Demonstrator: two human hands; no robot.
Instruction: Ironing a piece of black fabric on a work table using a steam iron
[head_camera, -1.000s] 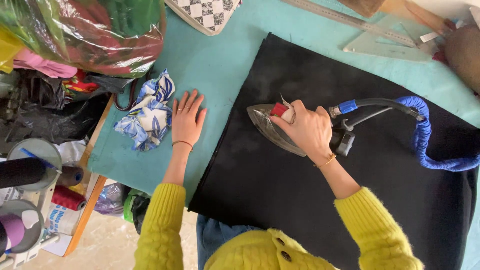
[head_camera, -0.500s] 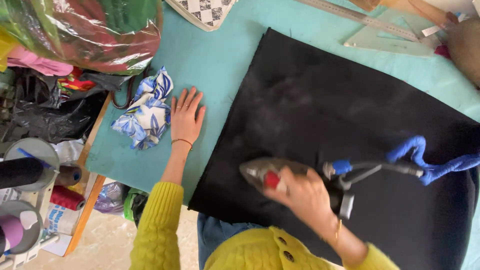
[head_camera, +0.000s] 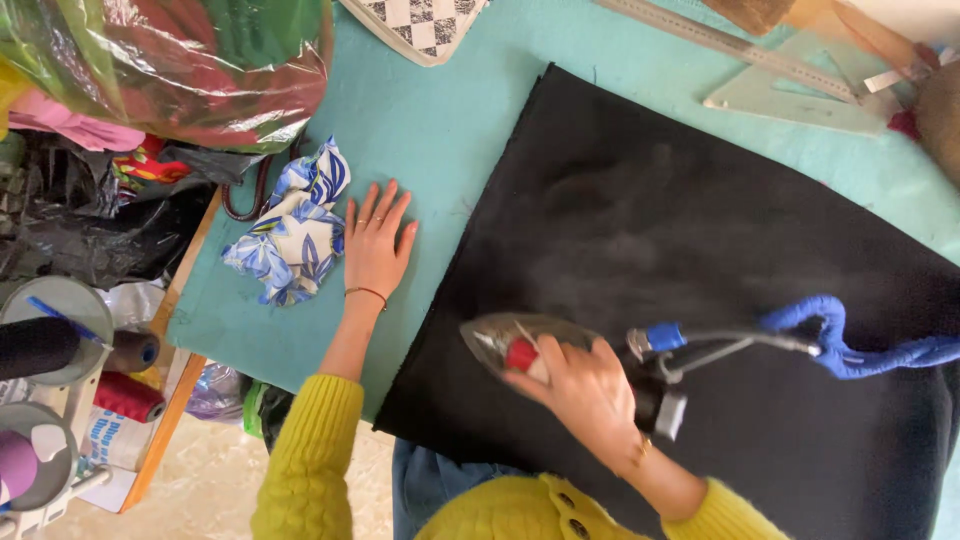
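The right hand (head_camera: 585, 385) is wrapped tight around the handle of a steam iron (head_camera: 530, 345), whose soleplate lies on the black cloth (head_camera: 700, 250) near the cloth's 7 o'clock corner, nose pointing to 9 o'clock. The iron's blue-wrapped cord (head_camera: 850, 345) trails off toward 3 o'clock. The left hand (head_camera: 378, 245) lies flat, fingers spread wide, on the teal surface (head_camera: 440, 130), just outside the cloth's left edge. A crumpled blue-and-white rag (head_camera: 295, 235) sits just beside it at 9 o'clock. Most of the cloth toward 1 o'clock lies open, up to the clear set square (head_camera: 790, 95).
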